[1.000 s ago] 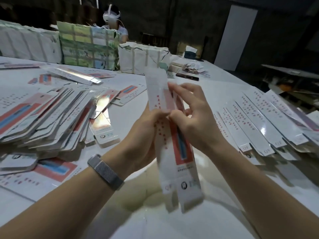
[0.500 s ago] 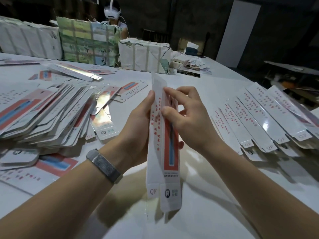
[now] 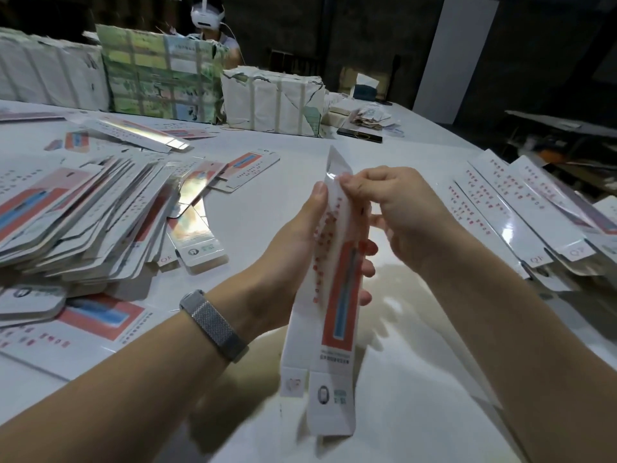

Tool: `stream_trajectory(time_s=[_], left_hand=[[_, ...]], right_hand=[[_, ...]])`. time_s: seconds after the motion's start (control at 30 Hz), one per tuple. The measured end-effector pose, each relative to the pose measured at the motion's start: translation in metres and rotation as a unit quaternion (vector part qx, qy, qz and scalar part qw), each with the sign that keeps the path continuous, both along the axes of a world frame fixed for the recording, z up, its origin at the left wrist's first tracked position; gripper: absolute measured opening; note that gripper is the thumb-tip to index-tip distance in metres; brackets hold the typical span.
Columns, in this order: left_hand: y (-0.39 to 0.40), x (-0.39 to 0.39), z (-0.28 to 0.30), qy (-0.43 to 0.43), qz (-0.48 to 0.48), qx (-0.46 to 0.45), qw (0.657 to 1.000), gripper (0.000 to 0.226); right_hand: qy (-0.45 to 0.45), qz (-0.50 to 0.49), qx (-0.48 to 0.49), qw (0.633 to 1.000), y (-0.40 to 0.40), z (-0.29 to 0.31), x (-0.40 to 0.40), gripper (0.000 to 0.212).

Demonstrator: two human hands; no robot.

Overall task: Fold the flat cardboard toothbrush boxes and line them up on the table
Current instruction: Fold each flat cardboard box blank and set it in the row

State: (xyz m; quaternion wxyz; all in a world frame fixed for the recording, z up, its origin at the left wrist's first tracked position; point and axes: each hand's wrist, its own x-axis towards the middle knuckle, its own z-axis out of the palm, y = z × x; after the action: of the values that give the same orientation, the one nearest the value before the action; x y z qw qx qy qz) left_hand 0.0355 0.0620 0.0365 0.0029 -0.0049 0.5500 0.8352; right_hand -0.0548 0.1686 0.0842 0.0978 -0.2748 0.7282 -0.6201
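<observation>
Since prev frame the box has tilted a bit more upright & R hand has shifted up to its top end. Box held above worktop, between both hands, lower flaps hanging. L hand grip: curled round box mid-section, thumb on near face. R grip: pinching top edge w/ fingertips. Flat stack at left; folded row lined up at right.
</observation>
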Motion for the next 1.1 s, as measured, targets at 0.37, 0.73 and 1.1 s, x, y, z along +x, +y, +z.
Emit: stream_trajectory(time_s=[0.37, 0.73, 1.1], left_hand=[[-0.014, -0.008, -0.005, 0.034, -0.047, 0.141, 0.988, 0.077], [-0.024, -0.008, 0.002, 0.044, 0.089, -0.039, 0.994, 0.079], [-0.019, -0.010, -0.002, 0.150, 0.227, -0.156, 0.950, 0.016]], right_hand=[[-0.047, 0.025, -0.054, 0.997, -0.001, -0.010, -0.006, 0.014], [-0.094, 0.119, -0.088, 0.984, -0.003, -0.017, -0.005, 0.045], [-0.002, 0.097, -0.060, 0.993, -0.006, -0.021, -0.006, 0.018]])
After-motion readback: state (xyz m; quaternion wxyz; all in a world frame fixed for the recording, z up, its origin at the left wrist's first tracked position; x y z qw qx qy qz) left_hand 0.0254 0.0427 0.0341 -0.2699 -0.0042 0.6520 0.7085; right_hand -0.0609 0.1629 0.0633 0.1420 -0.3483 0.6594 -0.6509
